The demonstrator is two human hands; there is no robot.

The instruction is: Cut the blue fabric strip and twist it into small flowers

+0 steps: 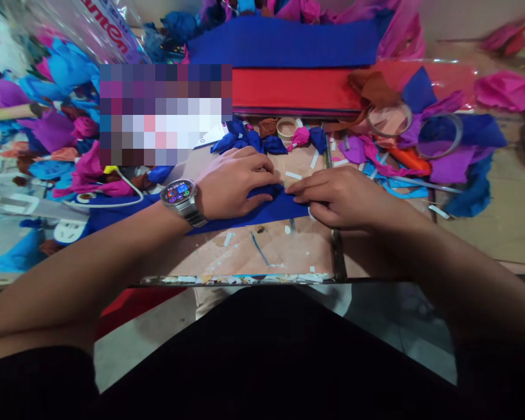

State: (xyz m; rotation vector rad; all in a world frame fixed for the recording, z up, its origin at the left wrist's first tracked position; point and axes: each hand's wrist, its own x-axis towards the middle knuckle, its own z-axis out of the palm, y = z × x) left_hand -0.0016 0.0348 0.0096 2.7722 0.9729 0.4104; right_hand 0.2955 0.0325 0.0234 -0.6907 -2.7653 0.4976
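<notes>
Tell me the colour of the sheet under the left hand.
The sheet under the left hand is deep blue, best seen in the head view.

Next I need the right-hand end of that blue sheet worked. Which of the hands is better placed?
Probably the right hand: its fingertips are already at that end of the blue sheet, while the left hand lies palm-down farther left.

We see a brown, stained surface, divided by a dark seam that runs away from us. Its front edge looks worn and rough, flecked with pale bits. Below it we make out a grey floor, with faint lines across its right part. The light is dim and uneven, leaving the floor in shadow.
</notes>
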